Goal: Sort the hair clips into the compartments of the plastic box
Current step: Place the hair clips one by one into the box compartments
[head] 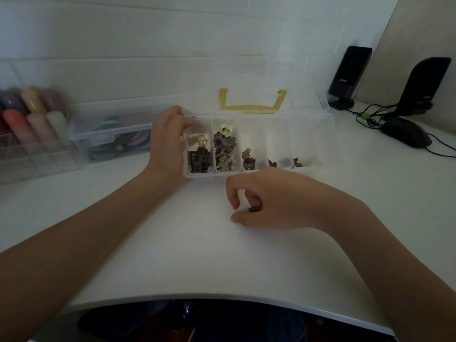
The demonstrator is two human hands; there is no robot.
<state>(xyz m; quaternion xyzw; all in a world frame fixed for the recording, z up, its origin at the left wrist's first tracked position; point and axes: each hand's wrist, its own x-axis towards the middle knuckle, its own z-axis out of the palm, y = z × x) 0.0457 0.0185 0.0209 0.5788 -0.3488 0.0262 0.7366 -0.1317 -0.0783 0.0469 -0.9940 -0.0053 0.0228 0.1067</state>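
Right hand [278,201] resting low on the worktop [172,243], just in front of the box [320,144], fingers [233,193] curled over a small dark clip [254,209]. Clip sits tucked between the curled fingers and the thumb below, seemingly pinched there (too small and shadowed to tell how firmly). Only one short dark end showing; long axis looks roughly level, running left to right across the view, though which end points where cannot be told.

Box lies directly beyond the clip, away from the body, with its compartments in a row side by side. Leftmost compartment already stocked with dark blocky clips [198,160] of seemingly like colour, so probably up and to the left from the fingers. Second compartment holds a greyish heap, the rest only a few brown pieces each.

Left hand [167,141] gripping the box's left end, fingers wrapped round the corner, thumb on the near wall: steadying only. Right hand far nearer the clip, indeed already on it, so the carry falls to that hand: a lift off the worktop, forward over the near wall, then a drop.
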